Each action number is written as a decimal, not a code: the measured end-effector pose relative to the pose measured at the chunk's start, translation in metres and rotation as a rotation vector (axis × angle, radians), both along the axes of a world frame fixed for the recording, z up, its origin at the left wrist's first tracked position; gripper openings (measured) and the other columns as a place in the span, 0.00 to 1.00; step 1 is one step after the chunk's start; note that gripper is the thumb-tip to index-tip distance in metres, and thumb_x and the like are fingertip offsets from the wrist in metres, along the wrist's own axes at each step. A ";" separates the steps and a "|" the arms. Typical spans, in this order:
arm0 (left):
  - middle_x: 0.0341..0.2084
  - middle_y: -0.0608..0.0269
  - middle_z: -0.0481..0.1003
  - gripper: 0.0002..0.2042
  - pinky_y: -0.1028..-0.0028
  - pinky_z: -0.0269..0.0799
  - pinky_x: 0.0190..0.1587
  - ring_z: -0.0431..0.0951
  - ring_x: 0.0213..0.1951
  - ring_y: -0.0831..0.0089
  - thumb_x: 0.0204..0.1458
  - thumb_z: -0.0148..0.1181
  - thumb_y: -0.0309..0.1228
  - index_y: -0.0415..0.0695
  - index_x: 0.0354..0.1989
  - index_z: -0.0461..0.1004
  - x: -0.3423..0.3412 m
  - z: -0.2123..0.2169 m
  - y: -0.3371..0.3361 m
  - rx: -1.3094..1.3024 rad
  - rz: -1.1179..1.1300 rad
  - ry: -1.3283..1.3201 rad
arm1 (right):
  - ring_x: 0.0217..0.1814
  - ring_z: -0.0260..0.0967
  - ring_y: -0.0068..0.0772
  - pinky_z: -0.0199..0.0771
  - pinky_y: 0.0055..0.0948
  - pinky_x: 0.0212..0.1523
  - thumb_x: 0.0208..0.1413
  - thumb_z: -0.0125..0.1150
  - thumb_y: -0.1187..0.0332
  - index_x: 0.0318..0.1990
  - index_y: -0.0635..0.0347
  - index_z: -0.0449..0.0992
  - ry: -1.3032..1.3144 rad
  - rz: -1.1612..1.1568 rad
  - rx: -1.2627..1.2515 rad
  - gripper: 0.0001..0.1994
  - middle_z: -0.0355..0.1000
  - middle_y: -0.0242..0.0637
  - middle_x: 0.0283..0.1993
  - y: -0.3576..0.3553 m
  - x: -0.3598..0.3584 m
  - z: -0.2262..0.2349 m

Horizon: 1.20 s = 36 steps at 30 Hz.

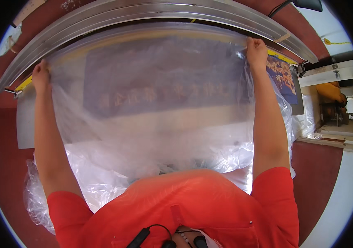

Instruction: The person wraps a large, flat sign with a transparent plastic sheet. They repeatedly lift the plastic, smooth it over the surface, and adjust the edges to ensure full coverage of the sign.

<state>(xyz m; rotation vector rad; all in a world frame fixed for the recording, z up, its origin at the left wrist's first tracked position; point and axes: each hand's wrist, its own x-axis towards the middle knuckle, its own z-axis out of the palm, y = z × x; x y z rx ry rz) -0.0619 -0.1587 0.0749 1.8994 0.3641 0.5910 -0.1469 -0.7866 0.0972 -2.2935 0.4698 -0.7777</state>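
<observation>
A wide sheet of clear plastic film (160, 132) is stretched between my two hands, with its far edge along a long metal bar. At the far left, the closed fingers of my left hand (41, 77) pinch one corner. My right hand (257, 53) grips the other corner at the far right, fingers closed. Through the film a dark panel with pale markings shows hazily. Beyond the film runs the curved-looking metal bar (176, 11), with yellow strips (26, 84) near its ends.
A printed dark blue picture with orange shapes (281, 76) lies beside my right forearm. Crumpled clear plastic (38, 194) hangs down at the lower left. The floor (3, 165) is dark red. A doorway-like opening (337, 107) with an orange object stands at the right.
</observation>
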 end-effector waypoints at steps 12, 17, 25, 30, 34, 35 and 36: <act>0.32 0.45 0.70 0.23 0.66 0.61 0.43 0.69 0.39 0.54 0.44 0.37 0.42 0.33 0.31 0.71 0.022 -0.025 -0.002 0.397 0.348 0.178 | 0.39 0.64 0.47 0.61 0.37 0.41 0.46 0.41 0.48 0.30 0.59 0.71 0.157 -0.382 -0.023 0.22 0.69 0.47 0.33 0.013 0.006 -0.011; 0.33 0.42 0.69 0.23 0.62 0.60 0.43 0.68 0.38 0.50 0.43 0.32 0.40 0.32 0.31 0.70 0.022 -0.024 -0.002 0.593 0.333 0.273 | 0.42 0.61 0.51 0.58 0.40 0.42 0.47 0.31 0.53 0.33 0.58 0.70 0.203 -0.326 0.009 0.22 0.67 0.49 0.37 0.006 0.005 -0.013; 0.31 0.49 0.71 0.21 0.64 0.64 0.38 0.71 0.34 0.58 0.44 0.35 0.39 0.33 0.31 0.70 0.025 -0.026 -0.001 0.466 0.285 0.295 | 0.43 0.61 0.51 0.58 0.37 0.43 0.44 0.34 0.51 0.35 0.60 0.70 0.218 -0.242 0.058 0.24 0.66 0.49 0.38 -0.005 0.008 -0.014; 0.32 0.64 0.70 0.16 0.73 0.63 0.35 0.69 0.35 0.75 0.48 0.44 0.39 0.40 0.36 0.69 0.021 -0.010 0.005 -0.502 -0.103 0.252 | 0.39 0.65 0.44 0.59 0.32 0.42 0.40 0.41 0.44 0.33 0.65 0.71 0.246 -0.010 0.055 0.29 0.68 0.49 0.33 -0.025 0.010 -0.012; 0.33 0.71 0.69 0.12 0.80 0.60 0.37 0.66 0.36 0.84 0.48 0.48 0.38 0.44 0.35 0.69 -0.023 0.038 0.033 -0.115 -0.371 0.265 | 0.26 0.58 0.22 0.58 0.21 0.30 0.41 0.52 0.51 0.32 0.65 0.71 0.315 0.203 0.112 0.23 0.64 0.32 0.22 0.026 -0.009 0.027; 0.31 0.72 0.69 0.11 0.79 0.61 0.36 0.66 0.34 0.83 0.49 0.48 0.37 0.44 0.34 0.69 -0.043 0.062 0.053 -0.016 -0.365 0.370 | 0.21 0.56 0.17 0.56 0.19 0.24 0.44 0.53 0.56 0.29 0.63 0.70 0.258 0.334 0.082 0.17 0.61 0.26 0.18 0.041 -0.012 0.029; 0.28 0.70 0.69 0.10 0.78 0.62 0.34 0.67 0.32 0.81 0.48 0.48 0.36 0.43 0.31 0.69 -0.061 0.059 0.050 -0.069 -0.345 0.400 | 0.20 0.54 0.15 0.55 0.17 0.22 0.45 0.53 0.58 0.28 0.63 0.70 0.274 0.418 0.177 0.15 0.60 0.24 0.18 0.059 -0.022 0.030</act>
